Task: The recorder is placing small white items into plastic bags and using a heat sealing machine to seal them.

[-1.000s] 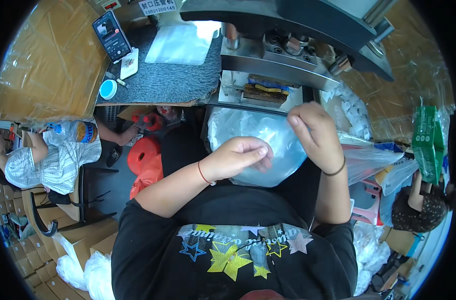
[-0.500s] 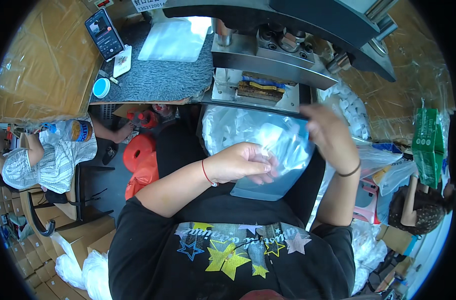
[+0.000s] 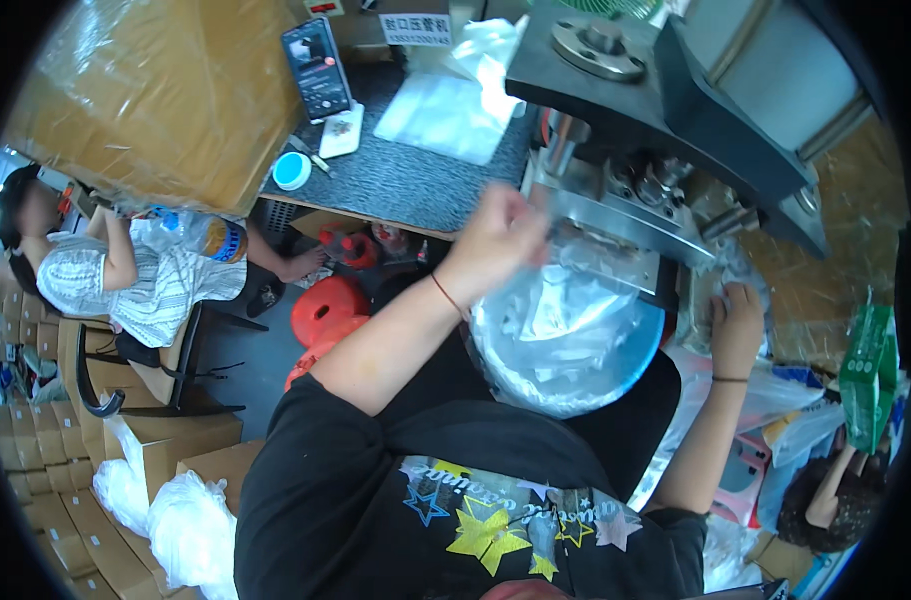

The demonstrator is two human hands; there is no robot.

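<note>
My left hand (image 3: 500, 240) is in front of the metal press (image 3: 630, 225), at the near left corner of its plate. Its fingers are curled closed and blurred; what they hold, if anything, cannot be made out. My right hand (image 3: 738, 318) is to the right of the press, fingers bent down onto a heap of clear plastic (image 3: 697, 315); the fingertips are partly hidden. Between my legs stands a round tub with a light blue rim (image 3: 655, 335), full of clear plastic bags (image 3: 545, 350).
A blue-grey mat (image 3: 405, 185) left of the press bears flat clear bags (image 3: 445, 115), a propped phone (image 3: 317, 70) and a small blue-lidded jar (image 3: 292, 171). A large carton (image 3: 155, 100) and a seated person (image 3: 135, 265) are at left. Another person (image 3: 835, 500) is at right.
My left hand has risen from over the tub to the press. My right hand has moved down and right onto the clear plastic. The whole view has shifted.
</note>
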